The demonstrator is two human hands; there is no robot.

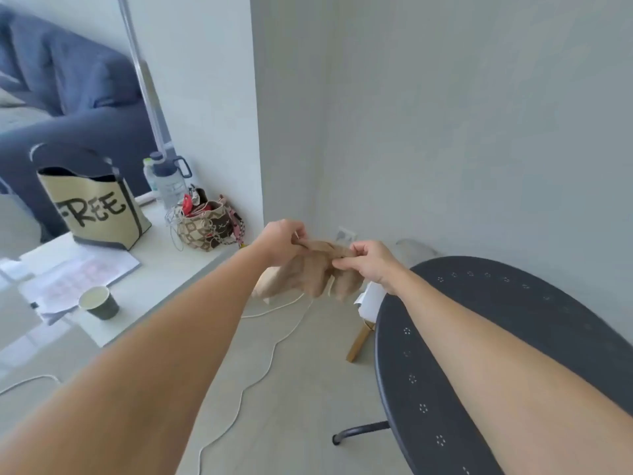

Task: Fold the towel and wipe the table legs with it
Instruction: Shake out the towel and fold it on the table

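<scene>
From the head view, both bare arms reach forward and meet near the centre of the frame, where they hold a beige towel [313, 269] in the air above the floor. The left hand [282, 240] has its grip pinching the towel's upper edge at about ten o'clock of the cloth, thumb and fingers pressed together on the fabric. The right hand [371, 264] has its grip pinching the same edge at about two o'clock, fingers curled in on the cloth. Between the two hands the towel is bunched, and its loose folds hang down toward six o'clock.

At four o'clock of the towel stands a dark round counter [479, 337] with small dotted holes along its rim; the right forearm passes over it. One dark metal leg [359, 431] shows beneath its edge, near six o'clock of the frame. A white cable [260, 375] snakes across the pale floor under the left forearm.

At nine o'clock of the frame lies a white counter [161, 279]. On it stand a tote bag printed "FREE" [96, 210], a patterned pouch [209, 228], a clear water bottle [168, 183], a green paper cup [99, 301] and some papers [72, 279].
</scene>
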